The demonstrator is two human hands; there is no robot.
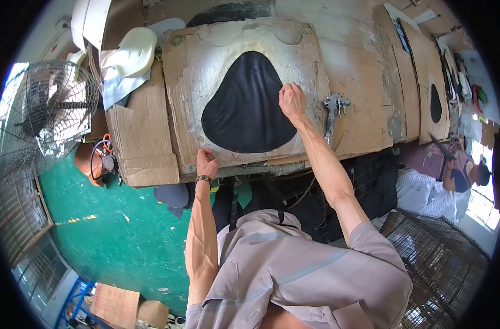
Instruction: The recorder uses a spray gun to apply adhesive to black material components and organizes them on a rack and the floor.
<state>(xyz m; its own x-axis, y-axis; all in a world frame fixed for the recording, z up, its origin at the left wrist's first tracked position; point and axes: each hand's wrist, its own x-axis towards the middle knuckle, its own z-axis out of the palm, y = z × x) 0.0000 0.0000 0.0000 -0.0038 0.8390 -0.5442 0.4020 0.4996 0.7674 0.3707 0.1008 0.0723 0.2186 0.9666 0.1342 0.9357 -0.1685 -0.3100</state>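
A black, rounded-triangular sheet (250, 109), its narrow end pointing away from me, lies on a worn cardboard sheet (181, 109) stained with a pale, glossy residue. At its right edge, my right hand (292, 101) is closed, the fingertips pinching the border. My left hand (206, 161) is at the front edge of the cardboard, below the sheet's left lobe and apart from it. Its fingers are curled together; what they hold, if anything, is hidden. Just right of my right hand rests a metal spray gun (336, 104) with a hose.
Pale moulded foam pads (132, 52) are piled at the far left. A caged fan (55, 101) stands left of the table, near an orange-brown container (89, 164) with hoses. Another person (464, 170) is at the far right. A wire mesh rack (431, 263) is to my right.
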